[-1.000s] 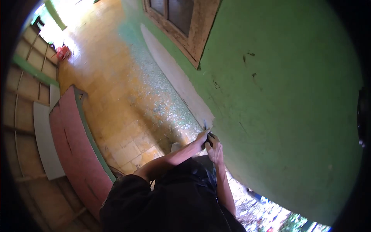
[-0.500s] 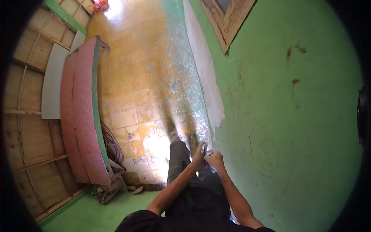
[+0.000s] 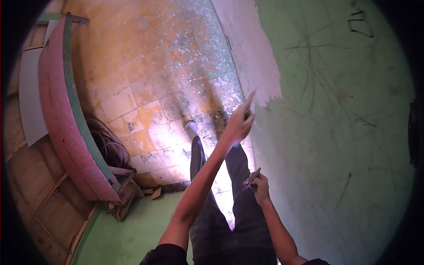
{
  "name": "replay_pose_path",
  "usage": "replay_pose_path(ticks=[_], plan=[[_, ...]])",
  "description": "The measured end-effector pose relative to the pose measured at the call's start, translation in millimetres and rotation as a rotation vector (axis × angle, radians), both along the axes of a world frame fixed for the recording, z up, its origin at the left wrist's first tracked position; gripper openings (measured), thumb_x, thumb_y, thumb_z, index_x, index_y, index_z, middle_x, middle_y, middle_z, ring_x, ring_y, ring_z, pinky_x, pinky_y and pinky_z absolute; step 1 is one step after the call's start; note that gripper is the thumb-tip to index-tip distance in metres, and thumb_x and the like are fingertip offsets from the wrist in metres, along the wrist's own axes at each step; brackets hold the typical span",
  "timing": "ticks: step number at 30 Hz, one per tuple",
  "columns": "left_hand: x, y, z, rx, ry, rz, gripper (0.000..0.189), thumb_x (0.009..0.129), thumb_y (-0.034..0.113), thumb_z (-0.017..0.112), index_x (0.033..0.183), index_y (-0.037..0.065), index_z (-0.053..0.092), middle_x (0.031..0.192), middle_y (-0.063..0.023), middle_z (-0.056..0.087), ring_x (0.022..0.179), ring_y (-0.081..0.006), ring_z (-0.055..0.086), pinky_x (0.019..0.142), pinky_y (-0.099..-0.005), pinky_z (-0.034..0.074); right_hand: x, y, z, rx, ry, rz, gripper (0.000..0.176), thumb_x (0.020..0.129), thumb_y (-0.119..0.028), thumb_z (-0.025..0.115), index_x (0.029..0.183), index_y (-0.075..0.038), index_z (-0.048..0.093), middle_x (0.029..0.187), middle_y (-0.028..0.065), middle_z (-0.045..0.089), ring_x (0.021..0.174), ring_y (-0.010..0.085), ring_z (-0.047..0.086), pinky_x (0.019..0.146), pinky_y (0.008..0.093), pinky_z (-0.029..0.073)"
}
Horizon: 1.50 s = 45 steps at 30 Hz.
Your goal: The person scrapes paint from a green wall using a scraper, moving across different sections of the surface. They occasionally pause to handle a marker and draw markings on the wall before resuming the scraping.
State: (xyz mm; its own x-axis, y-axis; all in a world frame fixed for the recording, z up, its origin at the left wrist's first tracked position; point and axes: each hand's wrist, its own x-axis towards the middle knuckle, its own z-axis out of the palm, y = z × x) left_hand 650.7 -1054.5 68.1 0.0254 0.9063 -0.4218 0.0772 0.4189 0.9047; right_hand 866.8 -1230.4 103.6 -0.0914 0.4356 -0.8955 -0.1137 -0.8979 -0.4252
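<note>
My left hand [image 3: 240, 124] is raised in front of the green wall [image 3: 318, 145], near the lower end of its pale unpainted strip [image 3: 256, 53]. Its index finger stretches out and the thumb stands apart; nothing shows in it. Lower and to the right, beside my thigh, my right hand [image 3: 259, 184] has its fingers bent together around something thin and dark, too small to name. The two hands are apart.
A pink bench-like board [image 3: 66, 119] with a green edge stands at left. Behind its edge lies a coiled hose or cable [image 3: 108, 143]. A paper sack [image 3: 126, 203] is below. Worn yellow tiles [image 3: 132, 57], spattered with paint, cover the floor.
The hands were together around a small object; my left hand has moved up and away with its finger extended. My right hand is slightly lower. The view has shifted, bringing wall scribbles into sight.
</note>
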Motion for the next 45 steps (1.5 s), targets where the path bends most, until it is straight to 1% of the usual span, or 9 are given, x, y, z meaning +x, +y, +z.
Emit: replay_pose_path(ticks=[1, 4, 7, 10, 31, 35, 39, 42, 45], plan=[[-2, 23, 3, -0.004, -0.041, -0.059, 0.077, 0.093, 0.007, 0.053, 0.162, 0.018, 0.02, 0.084, -0.0195, 0.052, 0.076, -0.0294, 0.055, 0.078, -0.0413, 0.048, -2, 2, 1, -0.062, -0.034, 0.019, 0.01, 0.075, -0.003, 0.05, 0.085, -0.003, 0.054, 0.081, 0.0073, 0.056, 0.078, 0.0232, 0.067, 0.079, 0.0352, 0.054], [13, 64, -3, 0.191, 0.034, -0.007, 0.077, 0.095, 0.007, 0.056, 0.163, 0.021, 0.021, 0.081, -0.0143, 0.058, 0.066, -0.0213, 0.055, 0.071, -0.0383, 0.051, 3, -3, -9, -0.089, -0.037, 0.132, 0.011, 0.075, -0.004, 0.051, 0.086, -0.003, 0.055, 0.081, 0.0075, 0.057, 0.078, 0.0227, 0.068, 0.08, 0.0359, 0.054], [44, 60, -26, 0.375, 0.153, 0.045, 0.079, 0.093, 0.004, 0.058, 0.162, 0.02, 0.024, 0.079, -0.0177, 0.061, 0.062, -0.0226, 0.055, 0.071, -0.04, 0.051, 10, -3, -17, -0.094, -0.045, 0.137, 0.014, 0.078, -0.006, 0.05, 0.089, -0.004, 0.058, 0.08, 0.0067, 0.062, 0.076, 0.0179, 0.067, 0.072, 0.029, 0.048], [65, 22, -22, 0.221, 0.008, -0.021, 0.082, 0.088, -0.002, 0.058, 0.16, 0.02, 0.027, 0.086, -0.0265, 0.061, 0.08, -0.0425, 0.063, 0.08, -0.0512, 0.048, 16, -3, -21, -0.093, -0.047, 0.115, 0.015, 0.078, -0.006, 0.049, 0.09, -0.004, 0.059, 0.08, 0.0062, 0.062, 0.076, 0.0166, 0.068, 0.07, 0.0277, 0.048], [76, 8, -3, 0.218, 0.123, 0.001, 0.08, 0.084, -0.008, 0.057, 0.157, 0.019, 0.036, 0.083, -0.0258, 0.061, 0.074, -0.0422, 0.062, 0.073, -0.0507, 0.05, 46, -2, -26, -0.113, -0.093, 0.257, 0.018, 0.08, -0.005, 0.049, 0.092, 0.002, 0.06, 0.081, 0.0115, 0.064, 0.078, 0.0216, 0.068, 0.079, 0.037, 0.056], [50, 63, -13, 0.217, 0.159, 0.065, 0.081, 0.084, -0.009, 0.055, 0.157, 0.02, 0.036, 0.083, -0.0263, 0.061, 0.077, -0.0427, 0.063, 0.076, -0.0524, 0.049, 53, -3, -29, -0.088, -0.077, 0.282, 0.018, 0.082, -0.006, 0.05, 0.094, 0.002, 0.06, 0.081, 0.0112, 0.064, 0.077, 0.0215, 0.069, 0.079, 0.0366, 0.056], [66, 27, -2, 0.34, 0.166, 0.09, 0.075, 0.087, -0.008, 0.055, 0.154, 0.022, 0.042, 0.075, -0.0227, 0.062, 0.064, -0.0312, 0.065, 0.069, -0.0474, 0.051, 54, -1, -30, -0.1, -0.101, 0.265, 0.017, 0.083, -0.006, 0.05, 0.094, 0.002, 0.06, 0.082, 0.0108, 0.064, 0.077, 0.0213, 0.069, 0.077, 0.0362, 0.056], [60, 27, 1, 0.128, 0.147, -0.044, 0.078, 0.085, -0.007, 0.056, 0.156, 0.021, 0.039, 0.086, -0.0266, 0.063, 0.077, -0.0427, 0.064, 0.077, -0.0516, 0.052, 54, -2, -24, -0.09, -0.079, 0.272, 0.018, 0.083, -0.006, 0.05, 0.094, 0.003, 0.06, 0.083, 0.0107, 0.064, 0.077, 0.0212, 0.069, 0.077, 0.0362, 0.056], [47, 36, -8, 0.197, 0.159, -0.081, 0.076, 0.086, -0.005, 0.057, 0.155, 0.021, 0.039, 0.089, -0.0262, 0.065, 0.078, -0.0413, 0.065, 0.08, -0.0507, 0.053, 56, -7, -31, -0.108, -0.079, 0.247, 0.019, 0.082, -0.005, 0.049, 0.095, 0.003, 0.06, 0.083, 0.0104, 0.063, 0.077, 0.0213, 0.069, 0.076, 0.0364, 0.057]])
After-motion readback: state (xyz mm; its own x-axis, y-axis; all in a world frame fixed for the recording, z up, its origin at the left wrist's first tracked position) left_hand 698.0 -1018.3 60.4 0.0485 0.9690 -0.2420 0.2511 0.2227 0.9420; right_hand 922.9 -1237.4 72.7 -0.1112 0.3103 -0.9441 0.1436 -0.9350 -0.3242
